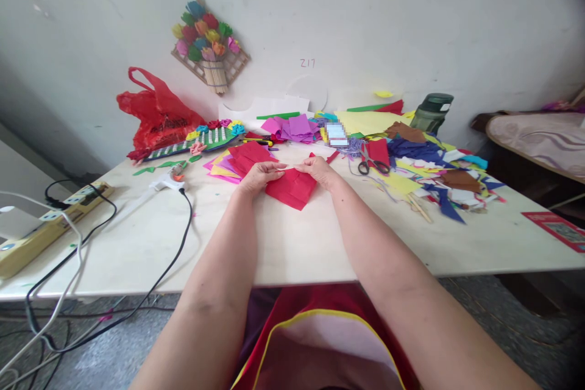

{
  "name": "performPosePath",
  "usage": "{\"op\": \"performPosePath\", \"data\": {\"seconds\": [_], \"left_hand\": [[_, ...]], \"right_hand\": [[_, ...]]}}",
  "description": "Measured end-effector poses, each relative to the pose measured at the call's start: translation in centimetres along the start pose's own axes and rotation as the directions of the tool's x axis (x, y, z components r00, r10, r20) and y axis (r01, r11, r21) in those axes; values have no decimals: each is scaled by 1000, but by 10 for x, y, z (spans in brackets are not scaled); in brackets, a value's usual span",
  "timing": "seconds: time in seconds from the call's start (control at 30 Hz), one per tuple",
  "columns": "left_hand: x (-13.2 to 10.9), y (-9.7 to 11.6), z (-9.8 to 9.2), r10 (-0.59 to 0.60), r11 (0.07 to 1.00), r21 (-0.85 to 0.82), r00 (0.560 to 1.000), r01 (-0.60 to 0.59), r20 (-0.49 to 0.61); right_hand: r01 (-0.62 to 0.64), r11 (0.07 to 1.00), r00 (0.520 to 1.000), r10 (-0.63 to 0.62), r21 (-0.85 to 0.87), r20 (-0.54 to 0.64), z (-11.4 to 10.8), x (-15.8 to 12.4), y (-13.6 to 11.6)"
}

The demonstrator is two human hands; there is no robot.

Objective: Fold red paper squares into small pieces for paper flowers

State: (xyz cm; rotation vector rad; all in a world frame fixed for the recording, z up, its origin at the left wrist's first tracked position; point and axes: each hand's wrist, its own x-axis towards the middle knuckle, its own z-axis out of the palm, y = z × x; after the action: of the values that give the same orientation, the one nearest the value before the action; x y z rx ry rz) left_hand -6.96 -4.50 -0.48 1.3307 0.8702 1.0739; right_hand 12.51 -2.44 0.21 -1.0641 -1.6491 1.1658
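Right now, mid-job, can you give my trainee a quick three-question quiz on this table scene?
1. True or false: the left hand and the right hand both hold the red paper.
2. Multiple choice: the scissors lie A) to the person's left of the red paper, B) to its right, C) on the floor.
3. Fill in: the plastic bag at the far left of the table is ____.
Key: 1 true; 2 B; 3 red.

1 head-worn camera looks forward and down (fairly close) over the table (297,244).
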Motion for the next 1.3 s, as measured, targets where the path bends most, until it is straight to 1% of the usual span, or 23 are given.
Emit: {"op": "performPosePath", "data": {"seconds": [0.17, 0.3, 0.4, 0.53, 0.63, 0.73, 0.8, 0.93, 1.03, 1.17, 1.3], "left_hand": [[-2, 1, 0, -42, 999, -20, 999, 43, 24], [-2, 2, 1, -74, 997, -22, 996, 75, 40], [-2, 2, 3, -75, 997, -16, 996, 75, 44], [0, -2, 3, -82, 995, 54, 994, 78, 72], [1, -3, 2, -95, 990, 112, 992, 85, 89], [2, -1, 3, -79, 990, 124, 995, 70, 67], [2, 1, 5, -61, 989, 135, 997, 56, 36], [2, 4, 8, 9, 980, 201, 1000, -4, -24], [3, 5, 9, 50, 966, 255, 998, -39, -39], [2, 6, 12, 66, 952, 300, 997, -51, -41], [0, 10, 16, 43, 956, 292, 999, -34, -24]], "right_hand": [[-18, 997, 1000, 17, 78, 19, 0, -1, -1], [7, 998, 999, -10, 70, 31, -1, -2, -2], [17, 998, 998, -21, 59, 66, 0, -2, -3], [30, 999, 989, -36, 43, 143, 3, -3, -5], [49, 999, 985, -50, 9, 165, 5, -3, -5], [37, 999, 988, -36, -5, 151, 5, -3, -5], [34, 999, 992, -36, 18, 122, 5, -3, -5], [57, 995, 998, -57, 77, 3, 2, -2, -3], [94, 994, 994, -91, 58, -52, 1, -2, -2], [81, 997, 995, -81, 11, -57, 1, -2, -3], [61, 998, 997, -62, -13, -37, 2, 1, -1]]}}
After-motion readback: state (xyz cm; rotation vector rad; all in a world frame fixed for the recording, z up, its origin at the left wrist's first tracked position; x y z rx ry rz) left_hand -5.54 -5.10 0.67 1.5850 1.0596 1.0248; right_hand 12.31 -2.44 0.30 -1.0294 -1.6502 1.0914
